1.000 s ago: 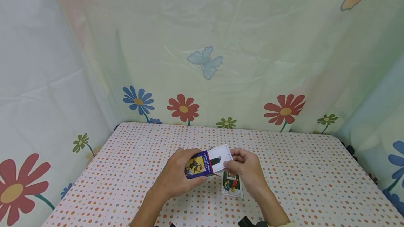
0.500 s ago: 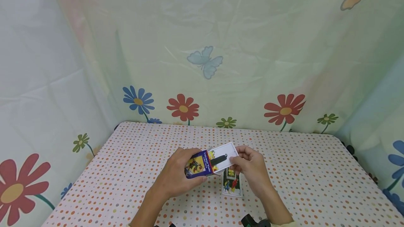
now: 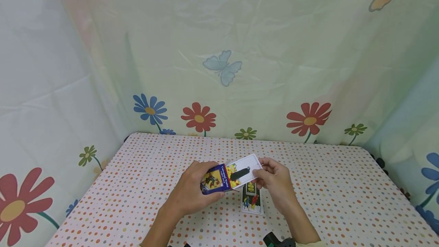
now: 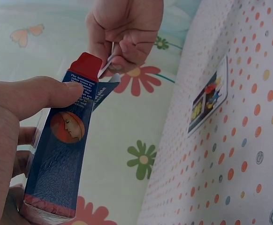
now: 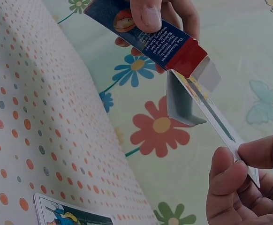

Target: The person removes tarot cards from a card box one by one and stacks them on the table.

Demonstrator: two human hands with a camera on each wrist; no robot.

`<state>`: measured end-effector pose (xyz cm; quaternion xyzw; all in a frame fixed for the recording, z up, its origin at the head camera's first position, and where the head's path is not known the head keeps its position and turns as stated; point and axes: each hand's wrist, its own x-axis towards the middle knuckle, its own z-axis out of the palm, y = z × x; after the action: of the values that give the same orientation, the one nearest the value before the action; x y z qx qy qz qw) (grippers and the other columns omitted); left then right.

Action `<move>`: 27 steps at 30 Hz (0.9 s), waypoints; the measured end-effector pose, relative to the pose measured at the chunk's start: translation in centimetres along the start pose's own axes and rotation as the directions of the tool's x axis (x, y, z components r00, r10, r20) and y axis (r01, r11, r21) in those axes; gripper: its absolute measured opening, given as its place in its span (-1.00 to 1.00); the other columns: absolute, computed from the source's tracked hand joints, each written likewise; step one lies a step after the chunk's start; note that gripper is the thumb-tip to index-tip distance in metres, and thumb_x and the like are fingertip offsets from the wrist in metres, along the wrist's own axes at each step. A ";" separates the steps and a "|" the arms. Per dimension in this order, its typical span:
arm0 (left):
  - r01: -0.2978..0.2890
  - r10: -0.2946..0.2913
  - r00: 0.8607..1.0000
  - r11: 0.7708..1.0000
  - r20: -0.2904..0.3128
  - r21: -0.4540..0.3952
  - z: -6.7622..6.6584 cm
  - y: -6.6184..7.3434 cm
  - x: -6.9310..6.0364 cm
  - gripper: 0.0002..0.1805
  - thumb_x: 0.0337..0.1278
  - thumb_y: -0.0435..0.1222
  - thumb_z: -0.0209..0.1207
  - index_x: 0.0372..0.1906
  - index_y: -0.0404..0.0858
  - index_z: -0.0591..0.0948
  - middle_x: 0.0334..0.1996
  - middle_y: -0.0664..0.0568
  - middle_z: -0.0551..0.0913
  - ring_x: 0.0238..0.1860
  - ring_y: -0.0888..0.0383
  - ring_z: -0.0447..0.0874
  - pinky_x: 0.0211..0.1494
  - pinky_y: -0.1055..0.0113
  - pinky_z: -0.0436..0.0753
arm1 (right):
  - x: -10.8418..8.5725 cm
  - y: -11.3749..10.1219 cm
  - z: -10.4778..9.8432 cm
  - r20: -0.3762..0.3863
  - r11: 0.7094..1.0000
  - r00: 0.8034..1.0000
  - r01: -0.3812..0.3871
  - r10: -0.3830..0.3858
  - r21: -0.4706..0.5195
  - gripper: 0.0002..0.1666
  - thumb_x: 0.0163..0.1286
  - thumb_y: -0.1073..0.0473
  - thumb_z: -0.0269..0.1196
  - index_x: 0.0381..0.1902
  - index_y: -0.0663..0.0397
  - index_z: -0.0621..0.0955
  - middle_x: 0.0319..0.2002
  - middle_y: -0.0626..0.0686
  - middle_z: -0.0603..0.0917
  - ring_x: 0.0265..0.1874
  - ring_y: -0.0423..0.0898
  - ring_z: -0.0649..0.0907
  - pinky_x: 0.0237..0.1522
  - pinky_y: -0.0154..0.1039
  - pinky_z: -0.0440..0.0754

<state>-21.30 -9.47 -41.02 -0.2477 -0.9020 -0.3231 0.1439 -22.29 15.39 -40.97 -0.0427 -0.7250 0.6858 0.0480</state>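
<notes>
My left hand (image 3: 192,188) grips a blue tarot card box (image 3: 215,179), thumb along one narrow side and fingers around the other. The box is tilted above the table, its open end facing right, and its flap (image 5: 181,101) hangs loose in the right wrist view. A white-bordered tarot card (image 3: 252,161) with a dark figure sticks far out of that end. My right hand (image 3: 276,182) pinches the card's outer end between thumb and fingers. Below the hands another tarot card (image 3: 252,203) lies face up; whether more lie under it, I cannot tell.
A dotted cloth covers the table (image 3: 329,186). Behind it hangs a pale curtain (image 3: 267,87) printed with flowers and butterflies. Part of a black object (image 3: 277,240) shows at the front edge of the head view, near my right forearm.
My right hand has moved to the right and slightly up, sliding the card farther out of the box. More of its picture shows. The left hand and box have stayed in place.
</notes>
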 end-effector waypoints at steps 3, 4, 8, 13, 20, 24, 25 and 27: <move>-0.002 0.002 1.000 1.000 -0.001 0.001 0.0 0.0 0.0 -0.22 -0.12 0.07 0.51 0.30 0.01 0.54 0.07 0.22 0.65 -0.09 0.29 0.44 -0.11 0.35 0.61 | 0.1 0.0 -0.1 -0.011 1.000 1.000 0.001 -0.001 -0.005 -0.65 0.39 0.39 0.19 0.13 0.31 0.52 -0.24 0.19 0.60 -0.49 -0.04 0.63 -0.48 -0.33 0.60; -0.005 0.005 1.000 1.000 -0.002 0.001 0.0 0.0 0.0 -0.22 -0.12 0.07 0.51 0.30 0.02 0.54 0.07 0.22 0.65 -0.09 0.29 0.44 -0.11 0.35 0.61 | 0.1 0.0 -0.2 -0.013 1.000 1.000 0.003 -0.003 -0.002 -0.64 0.40 0.39 0.18 0.14 0.30 0.52 -0.23 0.19 0.59 -0.50 -0.05 0.62 -0.48 -0.33 0.60; -0.017 0.017 1.000 1.000 -0.007 0.000 0.0 -0.1 0.0 -0.22 -0.13 0.07 0.51 0.30 0.01 0.55 0.07 0.22 0.65 -0.10 0.30 0.43 -0.12 0.36 0.59 | 0.1 0.1 -0.4 -0.011 1.000 1.000 0.007 -0.007 0.015 -0.60 0.43 0.40 0.14 0.21 0.28 0.51 -0.20 0.20 0.55 -0.50 -0.09 0.57 -0.49 -0.35 0.58; -0.026 0.026 1.000 1.000 -0.002 -0.002 0.1 -0.2 0.0 -0.21 -0.12 0.07 0.51 0.30 -0.02 0.55 0.05 0.22 0.65 -0.11 0.30 0.43 -0.13 0.37 0.58 | 0.0 -0.1 -0.3 -0.001 1.000 1.000 0.006 -0.006 0.005 -0.56 0.46 0.38 0.13 0.27 0.22 0.51 -0.12 0.21 0.49 -0.47 -0.08 0.57 -0.50 -0.35 0.58; -0.012 0.012 1.000 1.000 0.012 -0.013 0.1 0.0 -0.1 -0.22 -0.09 0.06 0.50 0.31 -0.02 0.54 0.06 0.22 0.64 -0.08 0.30 0.44 -0.09 0.36 0.61 | -0.3 -0.1 0.1 0.027 0.999 0.999 0.043 -0.043 -0.028 -0.56 0.45 0.39 0.15 0.26 0.15 0.56 -0.12 0.23 0.46 -0.47 -0.05 0.57 -0.50 -0.34 0.58; -0.010 0.011 1.000 1.000 0.014 -0.016 0.0 0.2 -0.1 -0.21 -0.10 0.06 0.51 0.33 0.01 0.53 0.08 0.23 0.63 -0.07 0.30 0.43 -0.07 0.33 0.60 | -0.4 0.0 0.2 0.028 0.998 0.998 0.060 -0.059 -0.035 -0.56 0.47 0.38 0.15 0.27 0.13 0.56 -0.10 0.25 0.47 -0.44 0.00 0.60 -0.51 -0.33 0.58; -0.010 0.011 1.000 1.000 0.015 -0.016 0.0 0.2 -0.1 -0.21 -0.10 0.06 0.51 0.33 0.02 0.52 0.08 0.24 0.63 -0.07 0.30 0.43 -0.06 0.32 0.60 | -0.4 0.0 0.2 0.025 0.998 0.998 0.060 -0.060 -0.035 -0.56 0.47 0.37 0.15 0.27 0.13 0.56 -0.09 0.25 0.47 -0.43 0.01 0.60 -0.51 -0.33 0.58; -0.010 0.010 1.000 1.000 0.017 -0.014 0.0 0.2 -0.1 -0.21 -0.09 0.06 0.50 0.33 0.02 0.52 0.08 0.24 0.62 -0.07 0.30 0.43 -0.06 0.32 0.60 | -0.4 0.0 0.4 0.016 0.998 0.998 0.057 -0.057 -0.030 -0.56 0.47 0.37 0.16 0.27 0.13 0.56 -0.08 0.25 0.47 -0.41 0.01 0.62 -0.50 -0.34 0.58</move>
<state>-21.12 -9.36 -40.97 -0.2558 -0.8996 -0.3267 0.1360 -21.93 14.98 -41.04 -0.0174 -0.7366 0.6734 0.0613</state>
